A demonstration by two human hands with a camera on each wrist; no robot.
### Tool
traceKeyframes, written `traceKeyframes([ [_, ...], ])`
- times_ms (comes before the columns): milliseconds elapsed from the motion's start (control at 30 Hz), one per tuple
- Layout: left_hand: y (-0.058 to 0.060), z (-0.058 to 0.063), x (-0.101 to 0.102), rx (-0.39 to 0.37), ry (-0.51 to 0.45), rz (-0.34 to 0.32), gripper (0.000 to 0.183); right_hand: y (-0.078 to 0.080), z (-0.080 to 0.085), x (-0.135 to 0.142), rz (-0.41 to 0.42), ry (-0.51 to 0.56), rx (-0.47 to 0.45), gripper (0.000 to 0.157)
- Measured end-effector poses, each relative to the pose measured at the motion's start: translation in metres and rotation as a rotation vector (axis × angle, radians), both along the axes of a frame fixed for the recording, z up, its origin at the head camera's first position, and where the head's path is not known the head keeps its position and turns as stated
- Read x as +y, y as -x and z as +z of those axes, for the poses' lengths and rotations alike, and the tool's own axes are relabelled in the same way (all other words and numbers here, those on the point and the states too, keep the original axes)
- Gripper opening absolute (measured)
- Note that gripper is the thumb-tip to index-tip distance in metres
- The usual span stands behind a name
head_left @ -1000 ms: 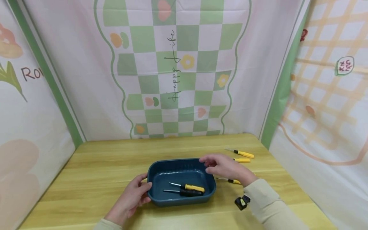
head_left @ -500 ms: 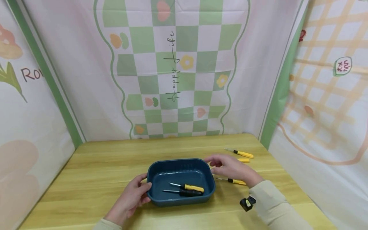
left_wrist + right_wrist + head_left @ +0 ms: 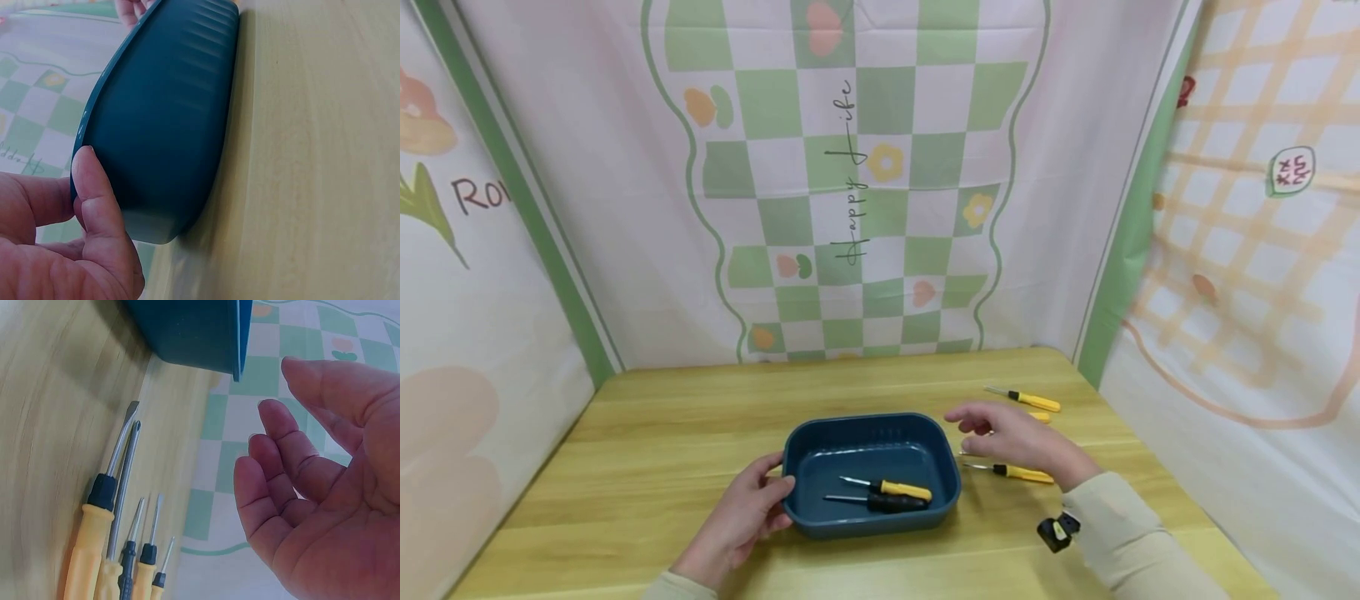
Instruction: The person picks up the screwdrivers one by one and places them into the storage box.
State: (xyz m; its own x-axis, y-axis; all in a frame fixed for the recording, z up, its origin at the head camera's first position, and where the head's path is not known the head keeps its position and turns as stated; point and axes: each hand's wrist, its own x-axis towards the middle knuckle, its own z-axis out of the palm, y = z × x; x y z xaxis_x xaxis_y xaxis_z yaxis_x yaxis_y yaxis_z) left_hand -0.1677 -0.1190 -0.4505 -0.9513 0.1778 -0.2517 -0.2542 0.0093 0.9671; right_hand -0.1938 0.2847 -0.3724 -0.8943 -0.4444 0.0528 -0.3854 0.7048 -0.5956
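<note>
My left hand [image 3: 748, 508] grips the left end of a dark blue rectangular box [image 3: 805, 527], thumb and fingers at its rim. Inside the box lie a yellow-handled screwdriver [image 3: 906, 490] and a black-handled screwdriver [image 3: 898, 503], side by side. To the right of the box, my right hand [image 3: 1018, 435] hovers empty over the table, fingers bent loosely and apart. Several more screwdrivers lie below it, among them a flat-blade yellow one [image 3: 87, 550] and a black-handled one [image 3: 127, 569] in the right wrist view. The hand partly covers some of them in the head view.
A wood-grain table [image 3: 700, 400] carries everything. One yellow screwdriver [image 3: 1033, 401] lies farthest back on the right. Patterned cloth [image 3: 887, 208] hangs behind the table and at both sides. A small black device [image 3: 1058, 532] sits at the right wrist.
My right hand has moved rightward, away from the box's right rim and out over the loose screwdrivers. The left hand and the box stay in place.
</note>
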Motion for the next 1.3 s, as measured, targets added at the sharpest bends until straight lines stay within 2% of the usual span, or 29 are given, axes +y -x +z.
traceKeyframes([
  [300, -0.001, 0.001, 0.0, 0.005, -0.009, -0.02, 0.055, -0.003, 0.0, 0.009, -0.002, 0.001, 0.018, 0.039],
  [867, -0.002, 0.004, 0.002, -0.004, -0.006, -0.011, 0.054, -0.009, -0.002, 0.025, -0.044, 0.008, -0.013, 0.041],
  [1300, -0.001, 0.003, 0.003, 0.005, -0.01, -0.002, 0.054, -0.013, -0.006, 0.039, -0.021, -0.016, 0.03, 0.044],
])
